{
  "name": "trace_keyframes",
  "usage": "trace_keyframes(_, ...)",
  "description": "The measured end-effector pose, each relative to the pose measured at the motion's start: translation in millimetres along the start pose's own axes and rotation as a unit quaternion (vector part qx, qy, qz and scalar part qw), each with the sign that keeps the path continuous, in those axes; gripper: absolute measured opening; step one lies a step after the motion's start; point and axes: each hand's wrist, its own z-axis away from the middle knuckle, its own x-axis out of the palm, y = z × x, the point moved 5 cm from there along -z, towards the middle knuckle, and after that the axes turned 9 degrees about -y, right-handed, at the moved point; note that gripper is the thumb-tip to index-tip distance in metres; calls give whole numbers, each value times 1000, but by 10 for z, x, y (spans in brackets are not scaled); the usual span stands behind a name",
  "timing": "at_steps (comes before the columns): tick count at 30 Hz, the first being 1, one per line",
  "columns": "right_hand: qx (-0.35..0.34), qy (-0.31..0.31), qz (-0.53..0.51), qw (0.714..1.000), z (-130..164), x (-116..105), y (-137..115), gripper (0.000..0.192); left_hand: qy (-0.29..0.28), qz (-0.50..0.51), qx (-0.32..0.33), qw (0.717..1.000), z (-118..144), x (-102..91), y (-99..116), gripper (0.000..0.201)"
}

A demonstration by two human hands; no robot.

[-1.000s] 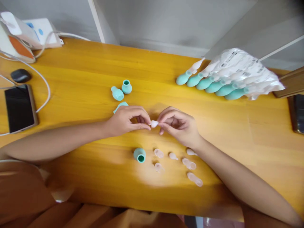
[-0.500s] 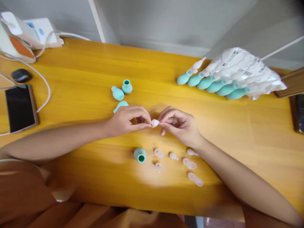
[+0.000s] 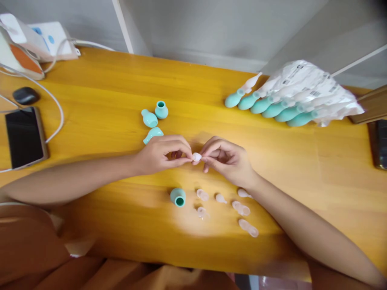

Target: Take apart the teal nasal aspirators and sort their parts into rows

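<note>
We are pinching small translucent white tip (image 3: 196, 157) at frame centre, between both hands, just above yellow wooden table (image 3: 99, 92). Left hand (image 3: 160, 154) is closing thumb and forefinger narrowly on tip's left end; right hand (image 3: 228, 159) is gripping its right end the same way, other fingers curled. We are seeing three teal bulbs (image 3: 154, 117) above left hand, one teal bulb (image 3: 177, 197) and clear caps (image 3: 241, 208) below, packaged aspirators (image 3: 272, 106) upper right, phone (image 3: 24, 137) at left edge.

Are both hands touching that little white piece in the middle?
Touching. The head view shows the left hand and the right hand each pinching the small white piece between thumb and fingertips.
</note>
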Motion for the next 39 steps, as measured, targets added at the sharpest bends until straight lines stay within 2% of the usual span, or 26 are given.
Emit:
trace_keyframes(5,4,-4,1,1000,5,16,2,17,1,-4,14,1000,-5,-23,12,4)
trace_keyframes(13,-6,-11,12,1000,7,24,-8,13,1,-5,21,1000,-10,-42,17,6)
trace_keyframes(21,19,-14,11,1000,13,34,8,22,5,0,16,1000,1,-32,21,4)
trace_keyframes(28,22,-33,15,999,44,59,42,15,8,-12,14,1000,13,-32,20,8)
trace_keyframes(39,24,-47,22,998,50,67,44,16,6,-20,25,999,-4,-31,42,6)
